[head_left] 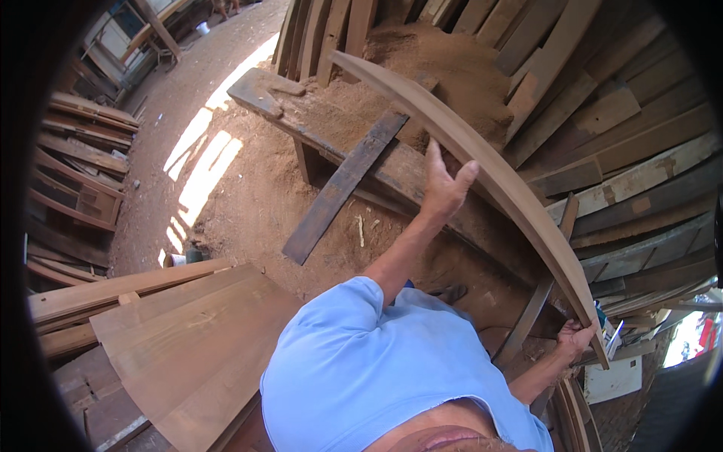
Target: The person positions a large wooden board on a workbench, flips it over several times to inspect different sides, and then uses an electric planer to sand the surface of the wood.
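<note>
Plank point(495, 161), dark board point(343, 188) across bench point(399, 172), heaped sawdust point(467, 69)

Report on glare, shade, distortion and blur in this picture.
Head view: sunlit patches on the floor burn out to near white; head view: stacked boards at upper right sit in dimmer shade; head view: the fisheye bends edges, so how curved the long plank really is, I cannot tell; head view: left hand shows no obvious motion blur.

The long plank point(504, 177) hides part of the wooden bench point(399, 172).
</note>
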The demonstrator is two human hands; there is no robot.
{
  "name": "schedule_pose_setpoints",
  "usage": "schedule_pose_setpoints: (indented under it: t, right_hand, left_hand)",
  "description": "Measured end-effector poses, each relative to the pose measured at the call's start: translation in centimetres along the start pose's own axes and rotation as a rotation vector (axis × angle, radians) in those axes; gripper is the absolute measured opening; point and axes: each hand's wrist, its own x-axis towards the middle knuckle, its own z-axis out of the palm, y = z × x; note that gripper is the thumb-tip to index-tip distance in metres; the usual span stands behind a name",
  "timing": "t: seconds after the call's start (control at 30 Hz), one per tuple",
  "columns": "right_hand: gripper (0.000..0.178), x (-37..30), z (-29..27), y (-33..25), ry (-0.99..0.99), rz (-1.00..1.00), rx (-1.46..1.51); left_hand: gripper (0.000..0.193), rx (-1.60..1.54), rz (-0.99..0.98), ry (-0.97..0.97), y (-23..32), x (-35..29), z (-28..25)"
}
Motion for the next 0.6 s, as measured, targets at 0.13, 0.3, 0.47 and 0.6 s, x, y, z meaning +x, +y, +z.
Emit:
schedule_pose_setpoints:
  t: [0.13, 0.3, 0.47, 0.6]
  right_hand:
    - [0.030, 1.5, 1.2, -1.5, -0.071, -0.069, 0.000]
    - [0.030, 0.0, 2.6, -2.0, -0.049, -0.033, -0.051]
    - [0.033, -0.6, 3.0, -2.3, -0.060, -0.025, -0.066]
    - [0.028, -0.5, 1.3, -0.9, -0.002, -0.020, -0.038]
  left_hand:
    - [0.114, 0.345, 0.036, 0.047, 0.2, 1.9, 2.8]
    - [0.115, 0.367, 0.050, 0.117, -0.1, 2.8, 3.7]
    - [0.111, 0.377, 0.072, 0.159, -0.8, 2.9, 4.5]
    - [0.085, -0.112, -0.043, 0.176, -1.8, 3.9, 2.5]
